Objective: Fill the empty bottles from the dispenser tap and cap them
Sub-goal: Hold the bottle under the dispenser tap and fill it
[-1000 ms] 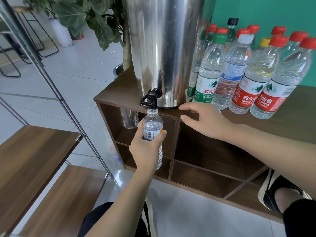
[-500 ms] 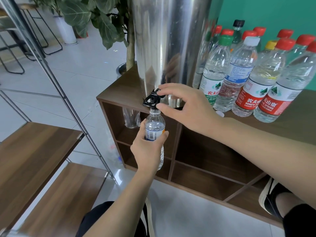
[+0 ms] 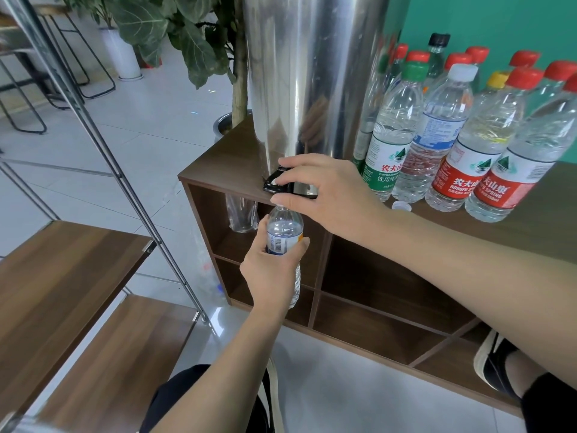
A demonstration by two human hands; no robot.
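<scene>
My left hand [image 3: 271,270] grips a small clear uncapped bottle [image 3: 284,234] with a white and blue label, its mouth right under the black tap [image 3: 274,182] of the steel dispenser [image 3: 309,73]. My right hand [image 3: 327,195] pinches the tap's lever between thumb and fingers and hides most of it. A loose white cap [image 3: 401,206] lies on the cabinet top [image 3: 224,157] behind my right wrist. Several capped bottles [image 3: 452,135] with red, green, white and yellow caps stand to the right of the dispenser.
The wooden cabinet has open cubbies [image 3: 384,285] below; a clear empty bottle [image 3: 242,212] stands in the upper left one. A metal-framed wooden shelf unit [image 3: 62,276] is close on the left. A potted plant [image 3: 187,35] stands behind the dispenser. My shoe [image 3: 490,364] shows at the lower right.
My right hand left the cabinet edge, rose to the tap and now pinches its lever. My left hand has kept the bottle under the spout.
</scene>
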